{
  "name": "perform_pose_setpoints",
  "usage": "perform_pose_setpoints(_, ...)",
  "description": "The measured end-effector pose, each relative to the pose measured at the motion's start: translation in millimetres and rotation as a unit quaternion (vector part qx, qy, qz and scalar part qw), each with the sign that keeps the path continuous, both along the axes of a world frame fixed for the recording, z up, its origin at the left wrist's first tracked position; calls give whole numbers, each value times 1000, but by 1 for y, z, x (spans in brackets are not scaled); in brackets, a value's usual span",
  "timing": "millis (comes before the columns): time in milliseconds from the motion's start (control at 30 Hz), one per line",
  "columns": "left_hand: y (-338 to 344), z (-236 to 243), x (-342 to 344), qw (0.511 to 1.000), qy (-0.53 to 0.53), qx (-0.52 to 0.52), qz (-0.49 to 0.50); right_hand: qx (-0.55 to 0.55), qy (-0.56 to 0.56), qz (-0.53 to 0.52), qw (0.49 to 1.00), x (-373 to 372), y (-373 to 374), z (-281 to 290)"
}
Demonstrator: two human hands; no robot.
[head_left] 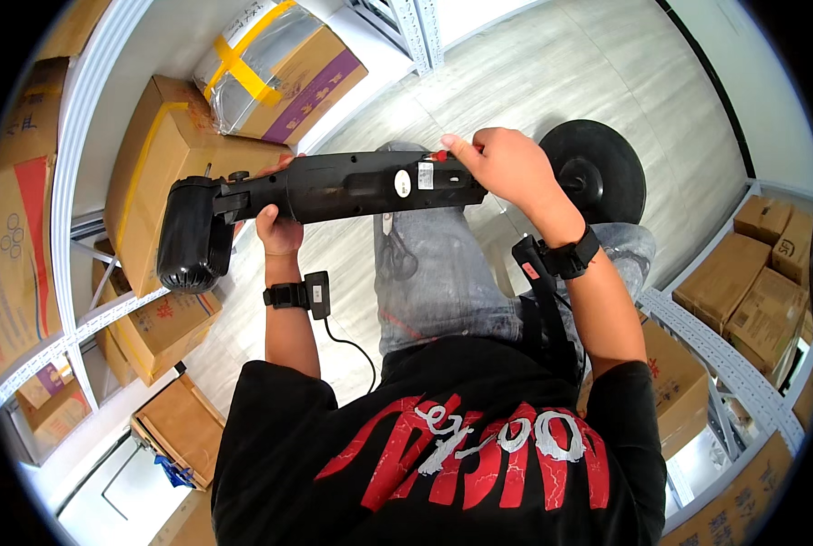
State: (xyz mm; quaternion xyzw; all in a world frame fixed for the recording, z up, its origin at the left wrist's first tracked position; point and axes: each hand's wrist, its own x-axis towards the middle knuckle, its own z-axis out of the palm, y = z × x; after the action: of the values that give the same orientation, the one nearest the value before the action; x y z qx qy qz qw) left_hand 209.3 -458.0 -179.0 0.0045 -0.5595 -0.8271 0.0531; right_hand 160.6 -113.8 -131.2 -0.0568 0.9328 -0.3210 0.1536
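Observation:
Across my lap, level and lengthwise from left to right, lies a long black device point(352, 187) with a tube-like plastic body, small labels and a rounded black head point(191, 238) at its left end. Its exact kind I cannot tell. My left hand point(281, 232) wraps round the narrower part near that head, thumb on the near side, fingers mostly behind. At the other end my right hand point(514, 168) grips the body, its thumb beside a small red part point(440, 156). Most of the right fingers' undersides are hidden. Both wrists wear black straps with small boxes.
A round black disc-shaped base point(598, 173) rests on the floor beyond my right knee. Cardboard boxes point(165, 118) fill the metal shelving on the left, one wrapped in film and yellow tape. More boxes point(743, 282) stand on a white rack point(725, 364) to the right.

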Motion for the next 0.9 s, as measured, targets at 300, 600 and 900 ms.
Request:
perform_pose_setpoints(300,7,5,0,1000,13,-9,17,-77,114,32,990,2,6,-17)
perform_pose_setpoints(600,-1,-2,4,999,-12,-26,17,66,42,0,997,4,-3,-4)
perform_pose_setpoints(900,-18,-20,-2,1000,-13,-12,13,-110,150,34,982,0,6,-25)
